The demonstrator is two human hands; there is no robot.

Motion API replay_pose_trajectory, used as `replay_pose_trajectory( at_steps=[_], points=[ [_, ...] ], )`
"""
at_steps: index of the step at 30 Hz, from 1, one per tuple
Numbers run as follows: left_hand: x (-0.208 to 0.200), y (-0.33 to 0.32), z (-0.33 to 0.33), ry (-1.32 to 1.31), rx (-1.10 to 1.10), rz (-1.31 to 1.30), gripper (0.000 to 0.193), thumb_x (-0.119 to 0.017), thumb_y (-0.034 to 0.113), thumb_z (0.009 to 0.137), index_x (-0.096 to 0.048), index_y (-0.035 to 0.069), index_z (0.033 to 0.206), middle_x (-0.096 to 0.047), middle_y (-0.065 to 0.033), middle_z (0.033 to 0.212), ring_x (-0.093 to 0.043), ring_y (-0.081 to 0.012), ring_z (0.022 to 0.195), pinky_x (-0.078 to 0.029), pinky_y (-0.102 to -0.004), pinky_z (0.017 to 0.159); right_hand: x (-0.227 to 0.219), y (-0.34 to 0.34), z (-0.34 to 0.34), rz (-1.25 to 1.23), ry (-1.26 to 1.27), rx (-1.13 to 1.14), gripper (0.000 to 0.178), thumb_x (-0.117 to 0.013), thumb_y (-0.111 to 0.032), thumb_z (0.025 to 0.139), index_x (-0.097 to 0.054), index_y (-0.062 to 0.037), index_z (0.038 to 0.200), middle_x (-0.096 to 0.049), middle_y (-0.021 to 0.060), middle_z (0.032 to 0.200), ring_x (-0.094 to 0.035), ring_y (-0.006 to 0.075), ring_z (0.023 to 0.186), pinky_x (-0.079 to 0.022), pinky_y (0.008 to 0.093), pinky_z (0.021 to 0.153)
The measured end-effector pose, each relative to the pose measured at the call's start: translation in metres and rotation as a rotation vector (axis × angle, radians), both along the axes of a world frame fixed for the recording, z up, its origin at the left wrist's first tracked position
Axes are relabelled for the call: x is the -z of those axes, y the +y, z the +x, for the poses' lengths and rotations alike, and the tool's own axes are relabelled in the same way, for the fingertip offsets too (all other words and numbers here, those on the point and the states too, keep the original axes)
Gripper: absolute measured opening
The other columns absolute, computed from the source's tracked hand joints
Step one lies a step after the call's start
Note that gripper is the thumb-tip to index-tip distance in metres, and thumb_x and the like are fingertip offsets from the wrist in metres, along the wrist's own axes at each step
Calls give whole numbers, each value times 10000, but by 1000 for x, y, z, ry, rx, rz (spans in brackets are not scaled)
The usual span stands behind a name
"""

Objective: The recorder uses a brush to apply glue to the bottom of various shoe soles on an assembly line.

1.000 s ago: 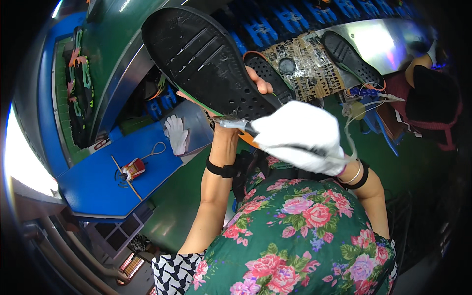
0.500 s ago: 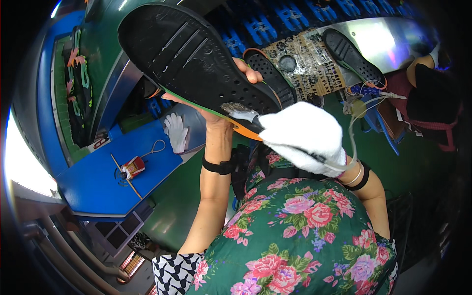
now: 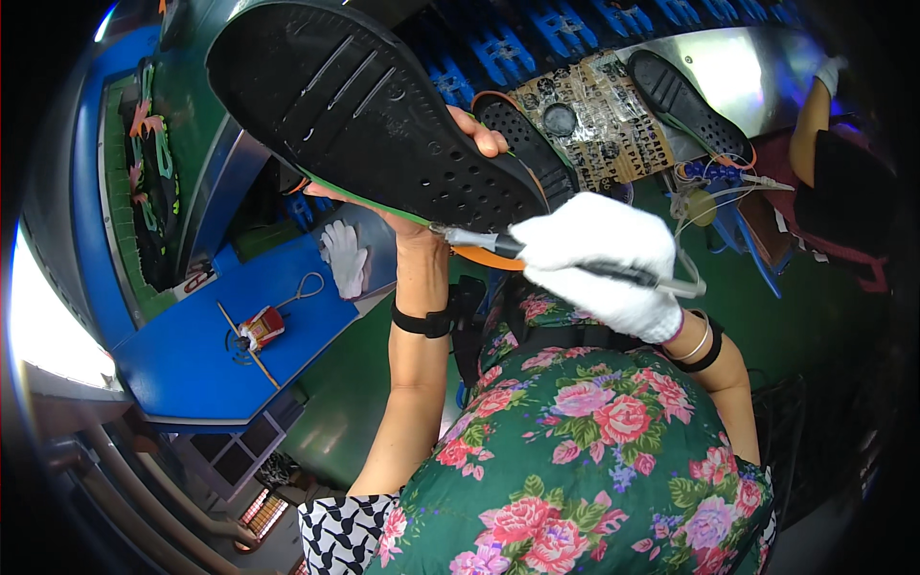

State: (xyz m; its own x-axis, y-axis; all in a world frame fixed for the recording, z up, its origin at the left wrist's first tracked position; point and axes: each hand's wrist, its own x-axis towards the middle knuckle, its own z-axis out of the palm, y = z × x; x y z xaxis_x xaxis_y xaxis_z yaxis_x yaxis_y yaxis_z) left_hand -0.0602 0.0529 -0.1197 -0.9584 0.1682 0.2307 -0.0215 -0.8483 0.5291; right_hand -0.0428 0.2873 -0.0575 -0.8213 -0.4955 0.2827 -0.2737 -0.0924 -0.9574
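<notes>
Gripping perforated black rubber sole, gloved right hand.

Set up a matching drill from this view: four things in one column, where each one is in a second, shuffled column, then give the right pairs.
Things
1. black shoe sole
2. brush
3. spare white glove
4. small red tool

Places
A. lying on the blue bench, beside a wire loop
B. gripped in the gloved right hand
C. held up by the bare left hand
D. lying flat at the bench's far edge, on no hand

Pairs: 1-C, 2-B, 3-D, 4-A
</notes>
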Motion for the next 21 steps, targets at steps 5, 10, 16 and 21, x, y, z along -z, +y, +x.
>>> replay_pose_trajectory(
  at_steps=[5, 10, 16, 21],
  points=[
    [8, -10, -1, -7, -8, 19, 1263, -560, 998, 646, -536, -88, 1290, -664, -273, 1107, -607, -433, 1200, -510, -547, 1049, -4, 3, -2, 40, 105, 21, 207, -839, 23, 759, -791, -34, 953, -782, 150, 989, -742, 262, 854, -585, 349, 751],
    [4, -13, -7, 21, 70, 54, 1236, -644, 953, 640, -520, -80, 1309, -650, -275, 1159, -575, -438, 1253, -487, -558, 1077, 2, 2, -2, -6, 24, 38, 220, -835, -8, 791, -794, -44, 1004, -786, 93, 990, -737, 234, 838, -587, 344, 761],
    [-5, -12, -14, 85, 83, 29, 1173, -662, 903, 696, -520, -87, 1310, -650, -279, 1172, -587, -401, 1238, -434, -510, 1140, -6, 3, -1, -8, 33, 16, 184, -841, 19, 756, -786, -25, 925, -776, 146, 941, -743, 272, 842, -591, 359, 757],
    [-14, -1, -19, 47, -136, 32, 1336, -442, 1067, 597, -598, -124, 1181, -696, -275, 996, -712, -373, 980, -531, -498, 990, -10, 5, -2, 70, 141, 7, 208, -848, 6, 760, -782, -28, 954, -777, 146, 1015, -740, 266, 881, -588, 356, 764]
  ],
)
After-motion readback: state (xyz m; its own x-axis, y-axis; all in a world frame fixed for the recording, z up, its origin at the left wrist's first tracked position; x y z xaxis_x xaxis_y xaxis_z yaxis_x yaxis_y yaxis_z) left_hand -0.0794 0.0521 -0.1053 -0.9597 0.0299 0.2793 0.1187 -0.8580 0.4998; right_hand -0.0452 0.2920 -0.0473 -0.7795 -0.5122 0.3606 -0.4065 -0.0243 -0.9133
